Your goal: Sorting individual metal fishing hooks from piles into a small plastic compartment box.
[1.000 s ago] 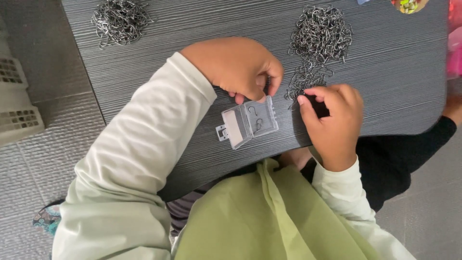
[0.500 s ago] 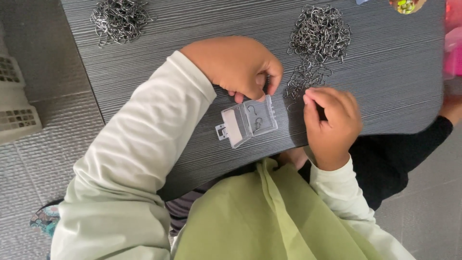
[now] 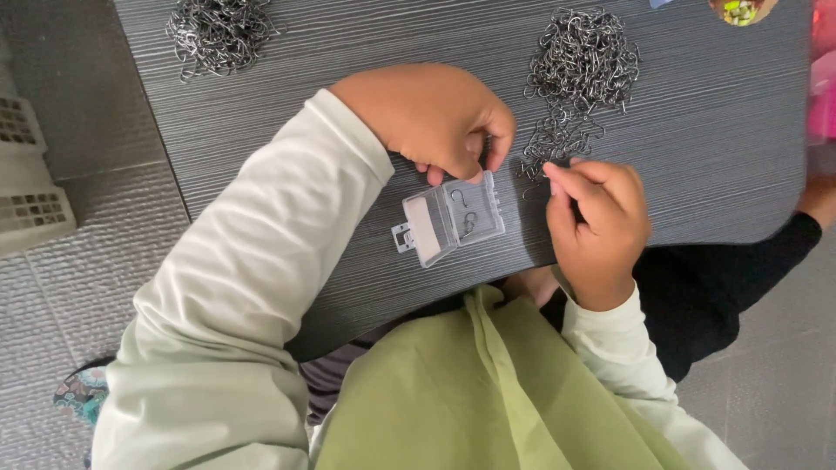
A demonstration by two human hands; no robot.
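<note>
Box [image 3: 453, 218], small and clear plastic, lies open on the dark bench [image 3: 714, 157] at mid-frame, its long axis tilted from lower left up to the right, latch end pointing lower left; a couple of hooks sit inside. Left hand [image 3: 431, 117] comes in from the lower left, knuckles up, fingers curled down with thumb and fingertips touching the box's upper edge. Right hand [image 3: 596, 222] sits just right of the box, fingers pinched together at the tips near the lower fringe of the hook pile [image 3: 579, 65]; whether anything is held there, I cannot tell. Second pile [image 3: 218, 30] lies upper left.
</note>
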